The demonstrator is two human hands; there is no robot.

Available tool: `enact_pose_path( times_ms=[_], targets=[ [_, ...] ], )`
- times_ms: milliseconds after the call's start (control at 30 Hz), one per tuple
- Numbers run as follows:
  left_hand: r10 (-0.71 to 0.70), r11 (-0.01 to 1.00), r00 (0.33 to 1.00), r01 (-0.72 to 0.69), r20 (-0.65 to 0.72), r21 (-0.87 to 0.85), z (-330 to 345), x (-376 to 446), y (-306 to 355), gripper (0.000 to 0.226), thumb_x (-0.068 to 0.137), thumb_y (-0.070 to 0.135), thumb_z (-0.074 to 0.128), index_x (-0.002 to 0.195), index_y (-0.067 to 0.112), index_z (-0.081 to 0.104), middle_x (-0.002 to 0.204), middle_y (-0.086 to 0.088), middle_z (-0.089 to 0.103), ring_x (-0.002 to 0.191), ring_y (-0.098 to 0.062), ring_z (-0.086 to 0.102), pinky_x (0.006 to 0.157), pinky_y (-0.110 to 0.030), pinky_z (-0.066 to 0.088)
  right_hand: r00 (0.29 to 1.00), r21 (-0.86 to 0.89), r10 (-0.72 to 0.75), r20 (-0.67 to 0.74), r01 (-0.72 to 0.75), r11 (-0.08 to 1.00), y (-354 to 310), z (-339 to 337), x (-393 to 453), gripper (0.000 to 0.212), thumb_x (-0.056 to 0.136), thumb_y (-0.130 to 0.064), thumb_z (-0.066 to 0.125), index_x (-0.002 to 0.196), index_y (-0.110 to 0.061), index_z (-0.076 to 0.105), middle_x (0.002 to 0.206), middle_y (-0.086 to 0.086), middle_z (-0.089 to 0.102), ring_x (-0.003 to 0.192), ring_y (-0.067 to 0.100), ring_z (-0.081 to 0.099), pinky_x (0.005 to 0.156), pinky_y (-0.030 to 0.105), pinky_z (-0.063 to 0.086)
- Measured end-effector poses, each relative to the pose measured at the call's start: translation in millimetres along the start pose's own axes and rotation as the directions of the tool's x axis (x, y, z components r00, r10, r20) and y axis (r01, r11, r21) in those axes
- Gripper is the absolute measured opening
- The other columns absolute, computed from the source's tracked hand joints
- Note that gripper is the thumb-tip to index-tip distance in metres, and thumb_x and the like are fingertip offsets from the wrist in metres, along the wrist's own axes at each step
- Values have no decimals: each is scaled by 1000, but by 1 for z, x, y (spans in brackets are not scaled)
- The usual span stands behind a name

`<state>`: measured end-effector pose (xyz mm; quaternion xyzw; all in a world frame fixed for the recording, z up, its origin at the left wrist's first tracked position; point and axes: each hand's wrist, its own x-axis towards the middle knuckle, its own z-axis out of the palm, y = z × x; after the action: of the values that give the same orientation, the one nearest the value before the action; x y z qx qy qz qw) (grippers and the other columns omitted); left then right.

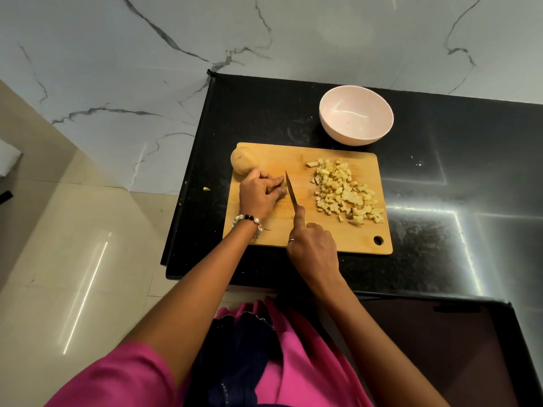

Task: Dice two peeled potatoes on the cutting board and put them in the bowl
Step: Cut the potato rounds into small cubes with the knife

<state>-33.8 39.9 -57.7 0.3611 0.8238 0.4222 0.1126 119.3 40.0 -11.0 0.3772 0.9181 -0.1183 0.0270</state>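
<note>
A wooden cutting board (323,239) lies on the black counter. My left hand (258,192) presses a small potato piece (282,188) onto the board; the piece is mostly hidden under my fingers. My right hand (313,248) grips a knife (291,188), forefinger along the spine, blade point-up just right of that piece. A whole peeled potato (244,160) rests at the board's far left corner. A heap of diced potato (345,190) covers the board's right half. The pale pink bowl (356,114) stands behind the board with nothing in it.
The black counter (440,171) ends at a left edge close to the board. One stray potato bit (206,188) lies on the counter left of the board. A marble wall rises behind, and beige floor tiles lie to the left.
</note>
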Motion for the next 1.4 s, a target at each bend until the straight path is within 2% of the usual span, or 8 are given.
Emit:
enact_pose_path(
  times_ms=[67, 233, 400, 533, 667, 1067, 1200, 1400],
  targets=[
    [-6, 1000, 1000, 6, -11, -8, 0, 1, 0, 32, 76, 19, 77, 106, 9, 71, 97, -1, 60, 85, -10, 54, 74, -19, 49, 1000, -30, -5, -10, 5, 1000, -5, 2, 5, 59, 96, -9, 31, 150, -4, 8, 99, 19, 60, 81, 35, 58, 58, 34, 31],
    [-1, 1000, 999, 1, -34, -7, 2, 1, 1, 31, 76, 18, 77, 104, 7, 72, 95, -3, 60, 84, -8, 52, 73, -16, 45, 999, -16, -13, -29, 13, 1000, -12, 7, 15, 60, 93, -3, 33, 149, 1, 11, 93, 21, 61, 77, 37, 60, 56, 36, 33],
    [-10, 1000, 999, 9, -52, -19, 2, 0, 3, 31, 76, 19, 78, 103, 6, 72, 93, -2, 60, 83, -7, 52, 70, -11, 42, 999, -27, -33, -39, 32, 999, -5, 21, -22, 66, 84, 0, 48, 145, 5, 23, 79, 22, 61, 54, 35, 58, 46, 31, 29],
    [-2, 1000, 1000, 2, -9, -30, -1, -2, 3, 32, 78, 15, 76, 107, 6, 70, 96, -3, 59, 82, -5, 50, 65, -1, 40, 1000, 27, -7, -1, 7, 1000, -2, 9, -23, 65, 94, -11, 35, 151, -6, 5, 99, 17, 59, 78, 35, 60, 56, 34, 33],
    [14, 999, 1000, -14, 3, -32, -3, -3, 0, 31, 80, 11, 74, 109, 4, 69, 99, -6, 60, 85, -8, 54, 68, 1, 40, 1000, 9, 3, -20, -3, 1000, -4, 4, -10, 62, 96, -13, 33, 151, -8, 6, 101, 17, 61, 81, 35, 59, 58, 35, 32],
    [7, 999, 998, -10, -68, -37, 0, -2, -1, 24, 76, 15, 77, 98, 5, 74, 93, -7, 64, 85, -15, 59, 75, -25, 51, 998, -48, -21, -64, 18, 999, -18, 8, 19, 59, 93, -1, 32, 148, 3, 13, 92, 20, 62, 75, 35, 61, 55, 35, 32],
    [-6, 1000, 997, 3, -79, -31, 0, -2, 1, 25, 76, 18, 77, 97, 6, 74, 93, -5, 63, 83, -10, 56, 72, -17, 47, 998, -27, -46, -39, 45, 999, -14, 17, -14, 63, 90, 0, 39, 147, 5, 14, 87, 23, 62, 64, 36, 61, 50, 34, 34],
    [-8, 1000, 999, 7, -47, -23, -2, -2, 0, 26, 77, 16, 77, 101, 7, 73, 95, -4, 62, 85, -7, 53, 69, -2, 39, 999, 27, 13, 36, -14, 1000, -9, 0, -24, 64, 95, -13, 33, 151, -9, 2, 101, 17, 59, 82, 34, 59, 59, 34, 33]
  ],
)
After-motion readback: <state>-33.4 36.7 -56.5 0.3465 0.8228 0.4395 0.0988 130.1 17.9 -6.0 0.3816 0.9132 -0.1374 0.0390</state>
